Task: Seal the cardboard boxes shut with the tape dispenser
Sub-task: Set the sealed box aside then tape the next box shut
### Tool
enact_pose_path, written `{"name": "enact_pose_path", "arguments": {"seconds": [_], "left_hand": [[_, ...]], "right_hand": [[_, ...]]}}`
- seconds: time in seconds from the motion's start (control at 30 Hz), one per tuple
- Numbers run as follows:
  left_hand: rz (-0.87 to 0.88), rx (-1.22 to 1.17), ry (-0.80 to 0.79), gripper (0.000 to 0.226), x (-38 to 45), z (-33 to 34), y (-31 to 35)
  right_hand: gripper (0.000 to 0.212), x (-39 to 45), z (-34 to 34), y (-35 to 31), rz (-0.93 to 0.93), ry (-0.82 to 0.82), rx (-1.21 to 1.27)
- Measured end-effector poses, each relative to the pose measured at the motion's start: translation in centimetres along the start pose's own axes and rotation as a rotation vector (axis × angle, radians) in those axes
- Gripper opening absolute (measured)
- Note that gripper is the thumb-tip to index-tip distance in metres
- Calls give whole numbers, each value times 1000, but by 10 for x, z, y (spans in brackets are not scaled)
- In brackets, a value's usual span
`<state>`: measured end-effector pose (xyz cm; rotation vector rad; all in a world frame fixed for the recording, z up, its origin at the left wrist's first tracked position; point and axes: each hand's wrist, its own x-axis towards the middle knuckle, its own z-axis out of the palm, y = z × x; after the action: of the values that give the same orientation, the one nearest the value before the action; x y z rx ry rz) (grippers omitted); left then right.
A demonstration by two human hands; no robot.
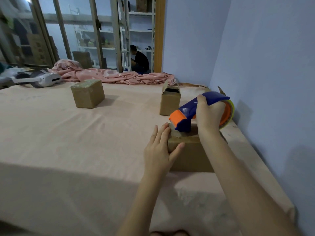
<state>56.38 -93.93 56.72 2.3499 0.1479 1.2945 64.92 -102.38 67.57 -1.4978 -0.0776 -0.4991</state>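
A brown cardboard box [189,155] lies on the pink bed near the right wall. My left hand [161,149] grips its left top edge, fingers over the top and thumb on the near side. My right hand [208,114] holds a blue and orange tape dispenser [190,109] whose orange nose presses down at the box's left top edge, where a bit of tape shows. Farther back stand an open box [169,102] with its flaps up and a closed, taped box [87,95].
A crumpled pink blanket [109,74] runs along the bed's far edge. A white device [46,80] lies at the far left. The blue wall [255,65] stands close on the right. A person [139,60] sits beyond the doorway.
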Motion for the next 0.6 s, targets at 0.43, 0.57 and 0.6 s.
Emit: {"name": "enact_pose_path", "arguments": {"seconds": [0.43,0.57,0.6], "left_hand": [[-30,-96,-38,61,2,4,9],[-11,-67,-40,61,1,3,5],[-4,-66,-30,61,1,3,5]], "right_hand": [[23,31,-50,-21,-184,58,-182],[33,22,-43,-22,-309,26,-379],[32,20,-42,-21,-342,23,-426]]}}
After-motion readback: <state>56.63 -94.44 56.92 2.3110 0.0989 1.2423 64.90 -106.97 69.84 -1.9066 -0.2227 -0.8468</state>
